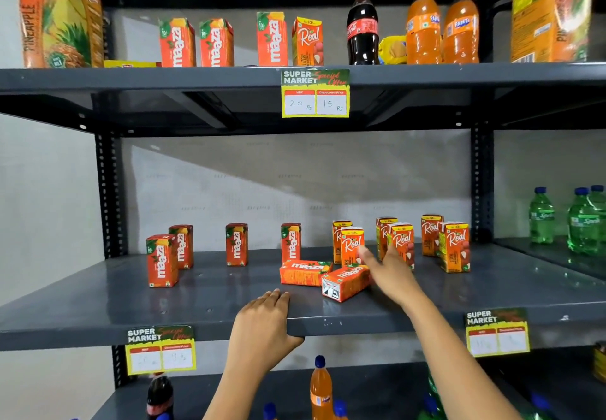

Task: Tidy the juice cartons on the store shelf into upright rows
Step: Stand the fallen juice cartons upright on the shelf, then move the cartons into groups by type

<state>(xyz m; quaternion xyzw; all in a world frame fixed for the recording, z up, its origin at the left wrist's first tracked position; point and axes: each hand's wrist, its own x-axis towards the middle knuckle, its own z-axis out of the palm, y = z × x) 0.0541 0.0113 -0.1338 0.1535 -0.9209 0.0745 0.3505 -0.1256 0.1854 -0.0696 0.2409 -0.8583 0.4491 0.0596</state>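
On the middle shelf we go from left to right. At the left stand four Maaza cartons upright: a front one, one just behind it, a third well apart, and a fourth further right. They are not in an even row, but none is tilted.

Our left hand rests on the front edge of the shelf, fingers over the top and thumb under the lip. It grips only the shelf and carries no carton. If we lean on it too hard, the shelf can shake, and we judge the light cartons could then tip.

Near the middle lie the two fallen cartons: one flat with its long side to us, the other touching it, its bottom end turned toward us. These are what we must set up.

Our right hand reaches in just beside the second fallen carton, fingers spread and loose, holding nothing. Whether a finger already touches it, we cannot tell.

The risk is here. The hand is between the fallen carton and the Real cartons: a pair just behind the fingers, and a second pair partly hidden by the hand. A wide sweep of wrist or forearm could knock them over. Also, lifting one fallen carton may drag its neighbour, since they touch.

At the right, the last pair stands clear of the hand.
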